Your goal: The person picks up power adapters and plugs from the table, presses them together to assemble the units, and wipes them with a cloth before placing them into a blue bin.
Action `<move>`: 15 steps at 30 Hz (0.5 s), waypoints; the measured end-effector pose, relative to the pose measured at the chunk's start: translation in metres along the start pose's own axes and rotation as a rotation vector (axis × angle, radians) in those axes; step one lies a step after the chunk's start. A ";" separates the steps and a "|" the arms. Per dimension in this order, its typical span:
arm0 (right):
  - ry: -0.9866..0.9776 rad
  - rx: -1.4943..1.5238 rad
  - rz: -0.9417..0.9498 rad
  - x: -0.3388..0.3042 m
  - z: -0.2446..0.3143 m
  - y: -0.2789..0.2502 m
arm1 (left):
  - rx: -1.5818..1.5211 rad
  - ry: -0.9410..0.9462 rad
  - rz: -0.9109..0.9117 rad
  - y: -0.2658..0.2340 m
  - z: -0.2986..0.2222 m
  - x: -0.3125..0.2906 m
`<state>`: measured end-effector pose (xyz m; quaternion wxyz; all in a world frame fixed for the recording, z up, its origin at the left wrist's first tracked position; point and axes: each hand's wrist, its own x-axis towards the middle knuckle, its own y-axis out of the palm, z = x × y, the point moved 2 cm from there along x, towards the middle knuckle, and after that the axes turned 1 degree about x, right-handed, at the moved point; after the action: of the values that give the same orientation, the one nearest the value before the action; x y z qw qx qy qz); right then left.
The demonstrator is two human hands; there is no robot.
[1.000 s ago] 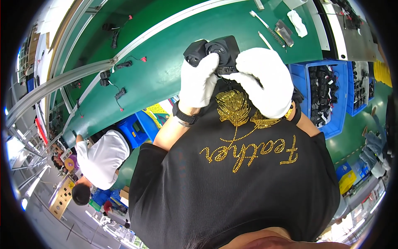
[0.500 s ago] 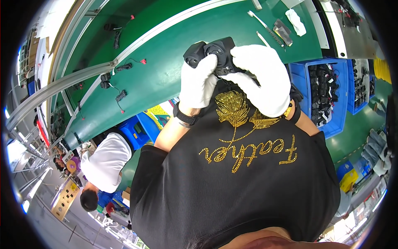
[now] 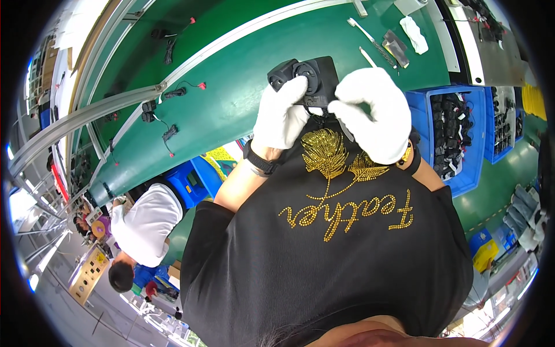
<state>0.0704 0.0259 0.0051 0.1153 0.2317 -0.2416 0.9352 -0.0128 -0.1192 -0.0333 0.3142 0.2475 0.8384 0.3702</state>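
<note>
A black power adapter (image 3: 325,75) with a round recessed face is held up over the near edge of the green belt, in front of my chest. A second black block (image 3: 280,73) sits against its left side; I cannot tell whether the two are joined. My left hand (image 3: 280,118), in a white glove, grips the pair from the near left with the thumb across the front. Also gloved in white, my right hand (image 3: 378,113) has thumb and forefinger pinched at the adapter's lower right corner. What lies between those fingertips is hidden.
On the green belt (image 3: 231,95) lie a toothbrush (image 3: 366,31), a white pen-like stick (image 3: 366,56), a dark grey pad (image 3: 396,48) and a white cloth (image 3: 413,34). A metal rail (image 3: 231,35) runs behind, near corded adapters (image 3: 148,111). Right, a blue bin (image 3: 475,136) holds black adapters. A person (image 3: 151,222) works left.
The adapter has shifted slightly right and tilted. My right fingers have left its upper right edge and come together at its lower right corner. My left hand keeps its grip.
</note>
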 end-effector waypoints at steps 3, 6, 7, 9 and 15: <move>0.259 0.185 -0.099 0.000 -0.011 0.001 | -0.059 -0.105 0.078 0.002 -0.001 0.003; 0.349 0.122 -0.007 0.015 -0.006 0.007 | -0.032 -0.166 0.070 -0.006 0.004 0.004; 0.323 0.006 0.084 0.015 -0.009 0.009 | -0.006 -0.133 0.196 -0.002 0.003 0.004; 0.329 0.002 0.099 0.016 -0.014 0.012 | -0.077 -0.143 0.092 0.003 0.005 0.007; 0.475 0.383 -0.098 0.019 -0.017 0.008 | -0.271 -0.216 0.177 0.005 0.001 0.008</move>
<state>0.0447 0.0298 -0.0019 0.1676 0.0352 -0.0157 0.9851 -0.0173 -0.1107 -0.0328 0.3992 0.3139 0.7174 0.4769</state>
